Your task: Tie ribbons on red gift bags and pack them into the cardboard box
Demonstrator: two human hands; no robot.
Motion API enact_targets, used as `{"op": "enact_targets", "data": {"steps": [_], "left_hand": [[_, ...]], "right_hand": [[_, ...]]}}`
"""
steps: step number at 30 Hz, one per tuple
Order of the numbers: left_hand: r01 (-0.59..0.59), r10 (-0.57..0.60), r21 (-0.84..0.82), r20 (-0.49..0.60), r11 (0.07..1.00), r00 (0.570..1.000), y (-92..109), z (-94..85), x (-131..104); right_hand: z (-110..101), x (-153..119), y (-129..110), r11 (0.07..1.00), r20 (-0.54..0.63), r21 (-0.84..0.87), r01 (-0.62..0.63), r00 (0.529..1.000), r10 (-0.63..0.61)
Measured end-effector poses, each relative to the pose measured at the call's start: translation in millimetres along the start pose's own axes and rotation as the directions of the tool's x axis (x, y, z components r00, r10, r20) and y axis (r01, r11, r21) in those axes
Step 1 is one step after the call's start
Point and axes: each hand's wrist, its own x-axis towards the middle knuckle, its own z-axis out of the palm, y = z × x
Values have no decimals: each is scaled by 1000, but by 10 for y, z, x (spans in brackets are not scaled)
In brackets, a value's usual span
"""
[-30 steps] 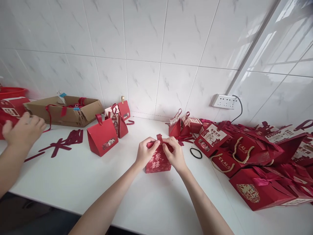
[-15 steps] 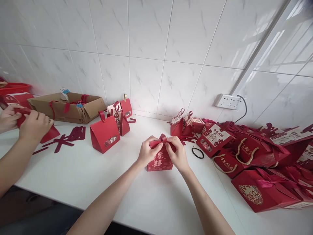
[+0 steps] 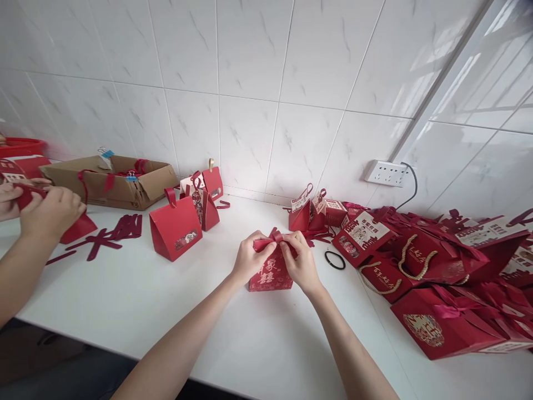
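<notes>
A red gift box (image 3: pixel 270 278) with pale printed characters stands upright on the white table in front of me. At its top edge, a red ribbon (image 3: pixel 277 236) forms a small loop. My left hand (image 3: pixel 252 256) pinches the top of the box and the ribbon from the left. Opposite it, my right hand (image 3: pixel 300 258) pinches the ribbon at the right, its thumb and fingers close to the loop. The fingertips partly cover the ribbon and the box's upper edge.
A co-worker's hands (image 3: pixel 52 214) hold a red box at the left. Near them lie ribbon strips (image 3: pixel 114 233) and a cardboard tray (image 3: pixel 154 186). A red box (image 3: pixel 175 228) stands left of centre. Finished-looking boxes (image 3: pixel 449 322) crowd the right, beside a black band (image 3: pixel 335 260) and power strip (image 3: pixel 386 173).
The view has shifted slightly, so most things sit a little further left. Both my hands keep their pinch at the box top, and the ribbon loop looks slightly altered.
</notes>
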Motion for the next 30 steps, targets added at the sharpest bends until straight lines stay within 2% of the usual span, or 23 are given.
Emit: {"op": "enact_targets", "data": {"steps": [30], "left_hand": [[13, -13, -9, -22, 1000, 1000, -11, 27, -27]], "right_hand": [[21, -41, 4, 1000, -52, -5, 29, 998, -29]]}}
